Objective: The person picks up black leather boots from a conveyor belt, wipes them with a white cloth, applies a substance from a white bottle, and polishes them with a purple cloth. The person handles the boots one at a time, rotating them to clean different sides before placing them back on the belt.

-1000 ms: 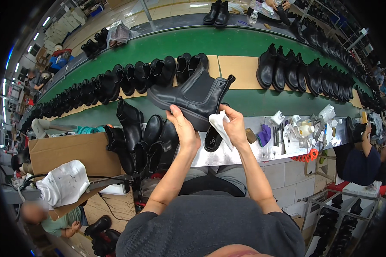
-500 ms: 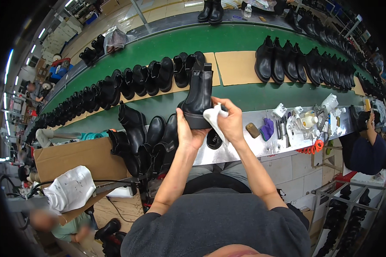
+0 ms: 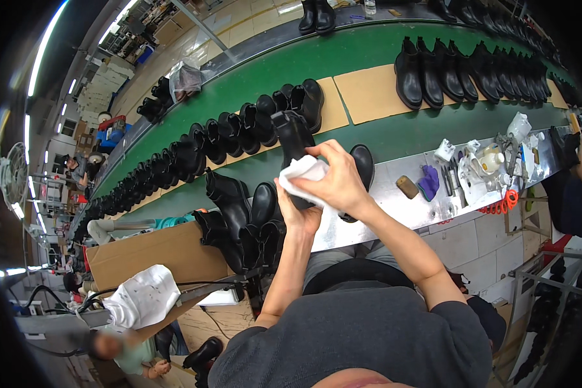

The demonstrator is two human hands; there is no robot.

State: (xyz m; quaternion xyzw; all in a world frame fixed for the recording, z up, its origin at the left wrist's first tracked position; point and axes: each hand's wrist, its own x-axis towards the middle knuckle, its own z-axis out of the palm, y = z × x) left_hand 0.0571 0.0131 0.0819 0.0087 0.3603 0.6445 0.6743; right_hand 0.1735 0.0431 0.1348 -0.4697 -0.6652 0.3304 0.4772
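A black ankle boot (image 3: 293, 134) is held up over the bench, its top pointing away from me. My left hand (image 3: 301, 218) is closed around its lower end from below; the cloth and my right hand hide much of that grip. With closed fingers, my right hand (image 3: 340, 176) presses a folded white cloth (image 3: 304, 172) on the boot's foot part. Just right of my right hand, another black boot (image 3: 363, 163) lies on the metal bench (image 3: 394, 210). Several black boots (image 3: 231, 204) stand bunched to the left of my left hand.
Beyond the bench, rows of black boots stand on tan cardboard (image 3: 378, 94) over a green belt (image 3: 265, 64). To the right lie a brown block (image 3: 407, 187), a purple cloth (image 3: 428, 182), tools and white bottles (image 3: 491, 160). At left are a cardboard box (image 3: 155, 253) and a seated person.
My right hand has brought the cloth from the boot's right side across its foot part. The boot has tipped and lowered slightly. The whole view has turned a little.
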